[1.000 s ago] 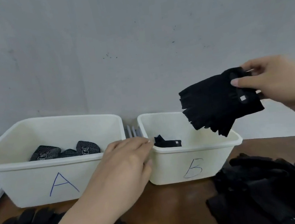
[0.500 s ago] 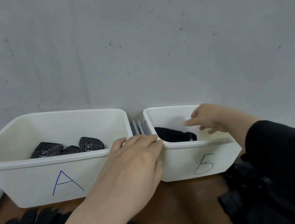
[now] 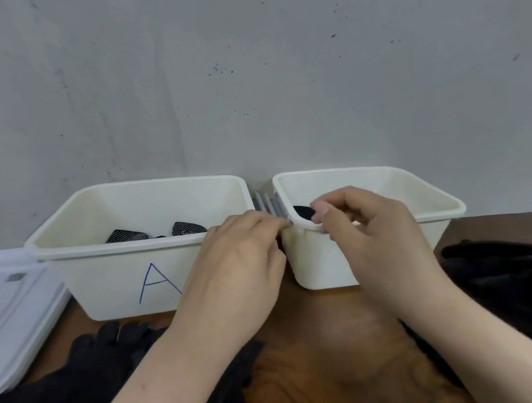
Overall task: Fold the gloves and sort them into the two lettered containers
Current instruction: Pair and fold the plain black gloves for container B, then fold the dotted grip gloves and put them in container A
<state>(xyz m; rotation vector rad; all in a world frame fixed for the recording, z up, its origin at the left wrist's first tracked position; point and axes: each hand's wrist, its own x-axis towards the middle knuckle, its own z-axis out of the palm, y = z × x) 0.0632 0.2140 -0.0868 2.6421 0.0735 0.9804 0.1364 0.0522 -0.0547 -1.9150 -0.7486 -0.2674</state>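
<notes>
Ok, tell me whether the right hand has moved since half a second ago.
Yes. The right hand has drawn back toward the person, from inside container B to its near left rim, beside the left hand.

A brown wood-grain worktop (image 3: 330, 381) runs up to a grey wall. On it, side by side with a narrow gap between, stand two white bins: the one marked A (image 3: 113, 280) on the left and the other bin (image 3: 319, 268) on the right. A white lid (image 3: 7, 313) lies flat at the far left. A heap of black gloves (image 3: 63, 393) lies in front of bin A, and another black glove pile (image 3: 515, 281) rests at the right edge.
</notes>
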